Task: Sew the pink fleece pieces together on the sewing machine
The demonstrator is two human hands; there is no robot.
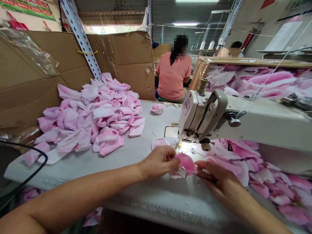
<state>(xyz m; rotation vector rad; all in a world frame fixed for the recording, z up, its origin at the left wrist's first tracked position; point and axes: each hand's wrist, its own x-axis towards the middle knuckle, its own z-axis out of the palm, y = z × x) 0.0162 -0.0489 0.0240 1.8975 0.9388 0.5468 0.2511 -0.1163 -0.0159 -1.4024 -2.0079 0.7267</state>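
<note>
A small pink fabric piece (pixel 186 162) with a pale underside is stretched between my two hands, just in front of the sewing machine's needle area (pixel 179 145). My left hand (pixel 159 162) is closed, pinching the piece's left side between thumb and fingers. On the other side, my right hand (pixel 218 178) grips the piece's right edge with its fingertips. A thin dark thing shows along the right fingers; I cannot make out what it is. Another pale pink piece (pixel 159 143) lies just behind my left hand, partly hidden by it.
The sewing machine (pixel 263 120) spans the right side. A large heap of pink pieces (pixel 85 120) lies on the table (pixel 136 146) at left; more pieces (pixel 273 185) lie at right. Cardboard (pixel 124 65) walls the back. A person in an orange shirt (pixel 173 76) sits beyond.
</note>
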